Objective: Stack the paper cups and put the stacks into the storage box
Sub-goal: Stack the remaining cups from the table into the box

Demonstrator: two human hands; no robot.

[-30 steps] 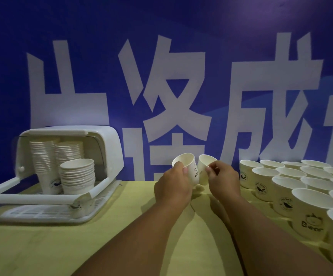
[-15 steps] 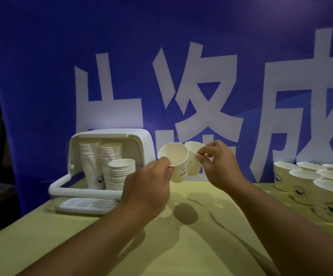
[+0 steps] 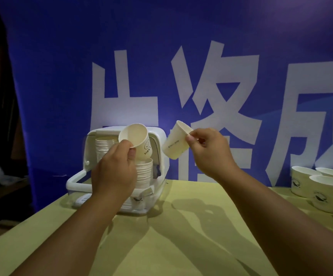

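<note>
My left hand (image 3: 115, 172) pinches the rim of a white paper cup (image 3: 136, 140), its mouth tilted toward me, just above a short stack of cups (image 3: 144, 173) in the white storage box (image 3: 162, 140). My right hand (image 3: 211, 154) holds a second paper cup (image 3: 176, 143) by its rim, tilted with its base pointing down-left, a little right of the box. Taller cup stacks (image 3: 103, 148) stand deeper inside the box, partly hidden by my left hand.
The box sits with its lid raised at the left end of a yellow-green table (image 3: 177, 236). Several loose cups (image 3: 319, 188) stand along the table's right edge. A blue banner with large white characters (image 3: 211, 92) hangs close behind.
Both hands have carried their cups left toward the storage box and moved them apart. The left cup now hovers over the short stack; my view has swung left.
</note>
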